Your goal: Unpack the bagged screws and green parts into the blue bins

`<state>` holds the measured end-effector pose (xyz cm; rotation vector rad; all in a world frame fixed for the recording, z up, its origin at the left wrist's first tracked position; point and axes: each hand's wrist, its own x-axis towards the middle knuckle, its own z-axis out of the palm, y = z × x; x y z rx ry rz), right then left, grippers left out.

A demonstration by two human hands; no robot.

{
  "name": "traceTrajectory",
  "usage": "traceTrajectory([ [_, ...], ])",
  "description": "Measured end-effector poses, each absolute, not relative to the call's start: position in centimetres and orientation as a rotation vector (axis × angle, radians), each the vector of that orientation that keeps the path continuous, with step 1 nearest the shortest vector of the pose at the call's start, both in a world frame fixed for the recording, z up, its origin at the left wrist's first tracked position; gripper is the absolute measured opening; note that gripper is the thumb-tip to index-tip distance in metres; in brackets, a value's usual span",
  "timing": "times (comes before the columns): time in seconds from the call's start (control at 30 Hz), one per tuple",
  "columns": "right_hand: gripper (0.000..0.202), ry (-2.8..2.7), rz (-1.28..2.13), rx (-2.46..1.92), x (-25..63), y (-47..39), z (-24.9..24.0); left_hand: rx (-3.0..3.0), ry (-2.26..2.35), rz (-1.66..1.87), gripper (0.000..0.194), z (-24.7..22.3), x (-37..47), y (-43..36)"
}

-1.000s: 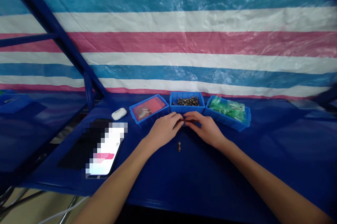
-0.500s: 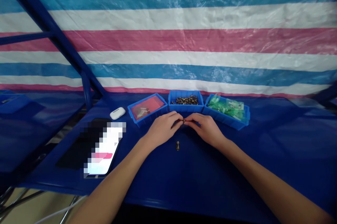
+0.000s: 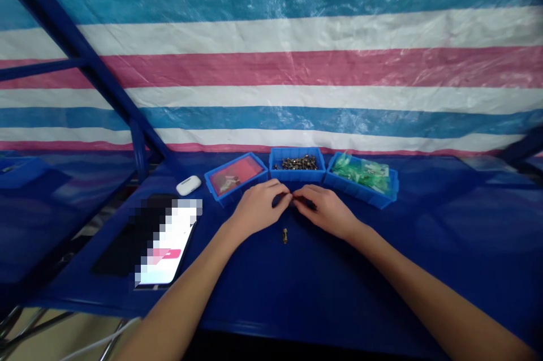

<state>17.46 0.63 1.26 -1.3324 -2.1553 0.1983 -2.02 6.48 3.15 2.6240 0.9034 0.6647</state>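
Observation:
My left hand and my right hand meet fingertip to fingertip above the blue table. The fingers of each are pinched together; whatever lies between them is too small and hidden to name. A small brass-coloured metal piece rests on the table just below the hands. Beyond the fingertips stands a blue bin of small dark metal parts. Past my right hand is a blue bin with green plastic packets, and past my left hand a blue bin with a red sheet and small pieces.
At the left lie a white case, a lit phone and a dark flat object. A blue metal frame rises on the left, before a striped plastic sheet. Another blue bin stands at the far left.
The fingertips have moved closer together, and the tiny piece seen between them is now hidden. The view has shifted slightly; the brass-coloured piece on the table stays put.

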Motion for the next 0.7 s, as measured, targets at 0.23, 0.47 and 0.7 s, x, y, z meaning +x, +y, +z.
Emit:
traceTrajectory([
  [0.23, 0.043, -1.731, -0.243, -1.891, 17.2, 2.3, 2.1, 2.529, 1.180, 0.887, 0.033, 4.2, -2.2, 6.6],
  [0.47, 0.036, -2.095, -0.087, -1.762, 16.7, 1.3, 0.4, 2.565, 1.323, 0.817, 0.024, 3.4, -2.3, 6.9],
  [0.7, 0.025, -2.293, -0.119, -1.642, 15.9, 2.2, 0.6, 2.582, 1.308, 0.762, 0.019, 2.6, -2.3, 7.1],
])
